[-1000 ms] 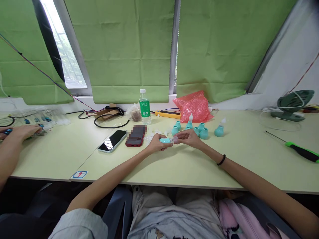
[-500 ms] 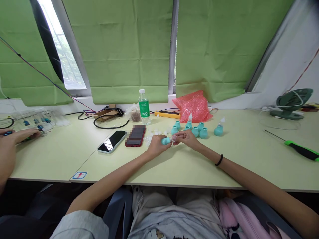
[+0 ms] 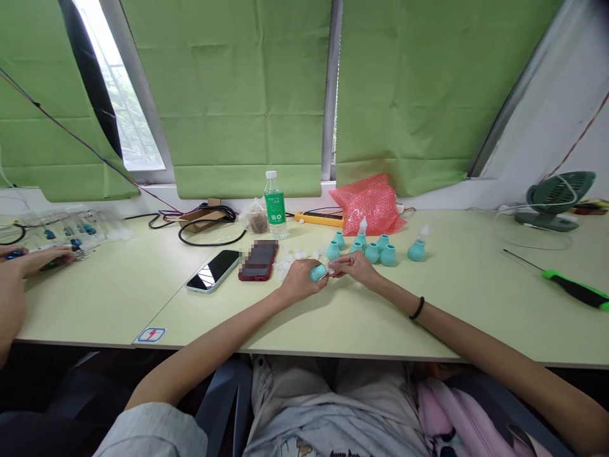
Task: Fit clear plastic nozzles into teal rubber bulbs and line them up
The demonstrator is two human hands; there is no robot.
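My left hand (image 3: pixel 299 280) is wrapped round a teal squeeze bulb (image 3: pixel 318 273), its opening turned to the right. At that opening, the fingertips of my right hand (image 3: pixel 359 268) pinch a small whitish nozzle (image 3: pixel 330 271), mostly hidden by the fingers. Just beyond my hands stands a group of several teal bulbs (image 3: pixel 387 256), most with open necks. One in the back of the group carries a pointed clear nozzle (image 3: pixel 363 225). Apart to the right is another bulb with a nozzle (image 3: pixel 417 250). Loose translucent nozzles (image 3: pixel 285 259) lie behind my left hand.
Two phones (image 3: pixel 214 271) lie left of my hands. Behind them stand a water bottle (image 3: pixel 276 206) and a pink bubble-wrap bag (image 3: pixel 366 204). A screwdriver (image 3: pixel 571 287) and a green fan (image 3: pixel 554 198) are at right. Another person's hand (image 3: pixel 38 261) works at far left.
The bulb in my left hand has turned slightly, and the whitish nozzle sits closer to its opening. Both hands stay in nearly the same place.
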